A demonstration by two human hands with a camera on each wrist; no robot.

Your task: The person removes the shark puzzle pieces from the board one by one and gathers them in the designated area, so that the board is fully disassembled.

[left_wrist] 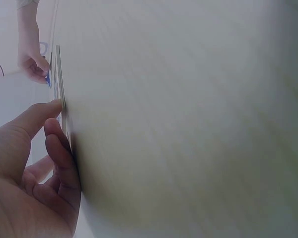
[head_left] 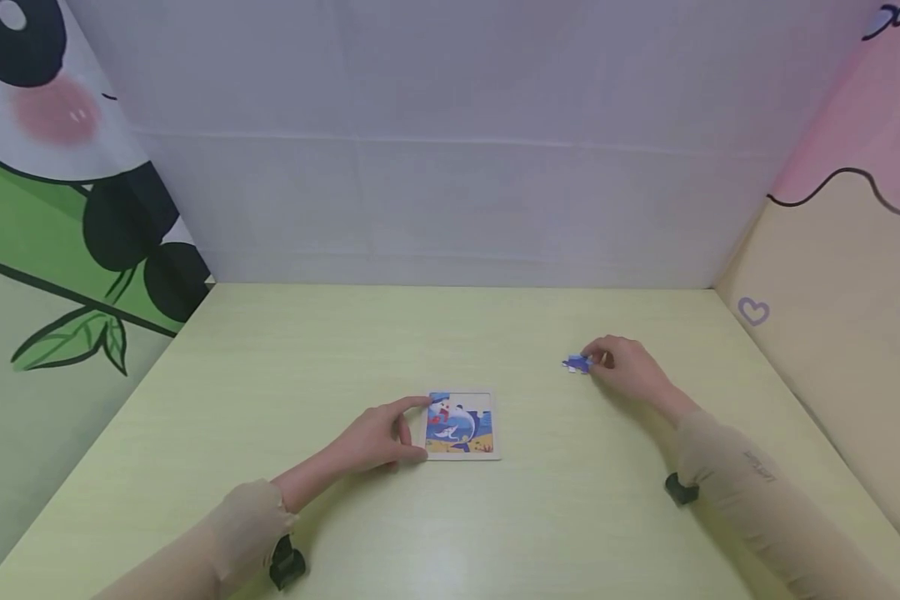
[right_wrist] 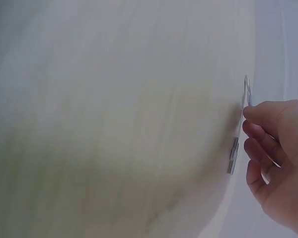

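Observation:
A small square picture puzzle point(head_left: 461, 425) lies flat on the table, showing a whale or dolphin in a blue sea inside a pale frame. White backing shows at its upper right. My left hand point(head_left: 378, 435) rests at its left side, index finger on the upper left corner and thumb at the lower left. In the left wrist view the thumb touches the board's edge point(left_wrist: 60, 74). My right hand point(head_left: 630, 367) pinches a thin puzzle piece point(right_wrist: 246, 91) between thumb and fingertips, tilted up from the table. Beneath it lies a small stack of pieces point(right_wrist: 233, 156).
The pale wooden table point(head_left: 330, 342) runs back to a grey-white cloth wall point(head_left: 450, 208). Panels with painted cartoons stand along the left point(head_left: 60, 217) and right point(head_left: 847, 275) sides. A dark strapped device sits under each wrist.

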